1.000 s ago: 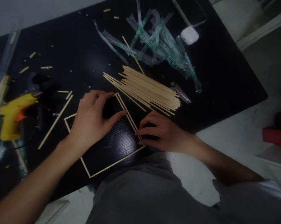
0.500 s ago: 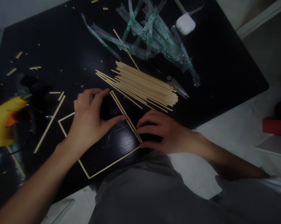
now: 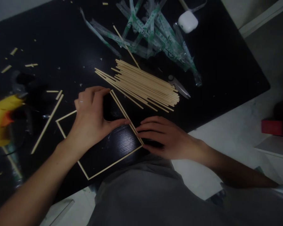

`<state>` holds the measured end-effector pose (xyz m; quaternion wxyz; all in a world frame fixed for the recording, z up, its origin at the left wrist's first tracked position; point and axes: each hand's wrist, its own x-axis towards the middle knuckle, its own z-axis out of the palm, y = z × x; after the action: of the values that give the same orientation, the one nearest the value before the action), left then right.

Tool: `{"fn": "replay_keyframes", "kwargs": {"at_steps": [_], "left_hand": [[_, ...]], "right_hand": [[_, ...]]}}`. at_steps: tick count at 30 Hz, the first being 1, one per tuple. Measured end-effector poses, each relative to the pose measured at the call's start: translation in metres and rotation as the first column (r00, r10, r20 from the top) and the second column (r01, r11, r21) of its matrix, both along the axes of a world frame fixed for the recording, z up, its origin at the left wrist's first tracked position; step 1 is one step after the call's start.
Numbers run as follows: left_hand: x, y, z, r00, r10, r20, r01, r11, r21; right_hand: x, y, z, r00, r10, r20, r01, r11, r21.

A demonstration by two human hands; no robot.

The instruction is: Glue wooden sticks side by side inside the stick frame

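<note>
A four-sided frame (image 3: 115, 162) of thin bamboo sticks lies flat on the black table. Along its right side a second bamboo stick (image 3: 121, 107) runs close beside the frame's own stick. My left hand (image 3: 91, 114) reaches over the frame, fingertips at the far corner and thumb pressed on the paired sticks about midway. With bent fingers, my right hand (image 3: 163, 136) grips the near end of that pair from the right; its fingertips partly cover the sticks. My left hand and forearm hide part of the frame's left and far sides.
A bundle of bamboo sticks (image 3: 143, 84) lies beyond the hands, next to a grey metal tool (image 3: 179, 86). Crumpled plastic wrappers (image 3: 153, 31) and a white case (image 3: 188, 22) are farther back. On the left are a yellow glue gun (image 3: 2, 122), a loose stick (image 3: 47, 124) and cut bits (image 3: 13, 51).
My left thumb has slid slightly toward me along the paired sticks. My right hand has shifted slightly nearer to me, and the two sticks look closer together at their near end.
</note>
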<state>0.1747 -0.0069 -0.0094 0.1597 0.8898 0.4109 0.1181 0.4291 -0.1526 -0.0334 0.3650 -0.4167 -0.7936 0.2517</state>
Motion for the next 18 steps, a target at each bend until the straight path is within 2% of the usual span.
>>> {"fn": "replay_keyframes", "kwargs": {"at_steps": [18], "left_hand": [[-0.0043, 0.0014, -0.0035, 1.0, 0.011, 0.014, -0.01, 0.998, -0.054]], "right_hand": [[0.002, -0.0011, 0.0035, 0.991, 0.022, 0.134, -0.026, 0.999, 0.032]]}}
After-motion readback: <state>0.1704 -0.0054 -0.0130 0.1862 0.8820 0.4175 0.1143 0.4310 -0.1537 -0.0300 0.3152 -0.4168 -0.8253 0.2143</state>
